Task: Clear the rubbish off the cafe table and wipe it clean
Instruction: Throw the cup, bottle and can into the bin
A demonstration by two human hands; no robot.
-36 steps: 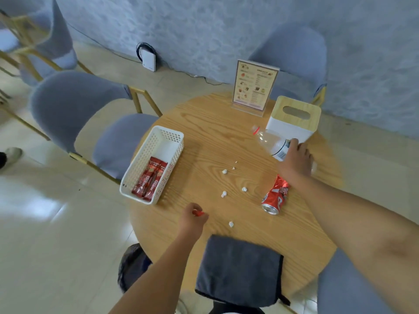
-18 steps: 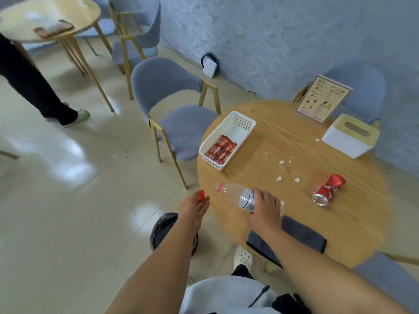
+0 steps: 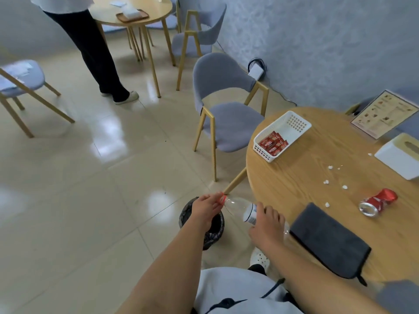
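My right hand [image 3: 266,227] grips a clear plastic bottle [image 3: 238,207] by its labelled body, held off the table's left edge above a black-lined bin [image 3: 212,234] on the floor. My left hand [image 3: 206,208] pinches a red cap [image 3: 221,198] against the bottle's mouth. On the round wooden table [image 3: 306,177] lie a crushed red can [image 3: 377,201], several white paper scraps [image 3: 326,181] and a folded dark grey cloth [image 3: 328,240] near the front edge.
A white basket [image 3: 292,125] with red sachets, a tissue box [image 3: 401,157] and a menu stand [image 3: 383,113] sit on the table. A grey chair [image 3: 224,109] stands left of it. A person [image 3: 90,48] stands by another table [image 3: 133,10] at the back.
My right hand lifted the bottle from beside the tissue box and carried it off the table over the bin. My left hand brought the red cap to its mouth. The view swung left.
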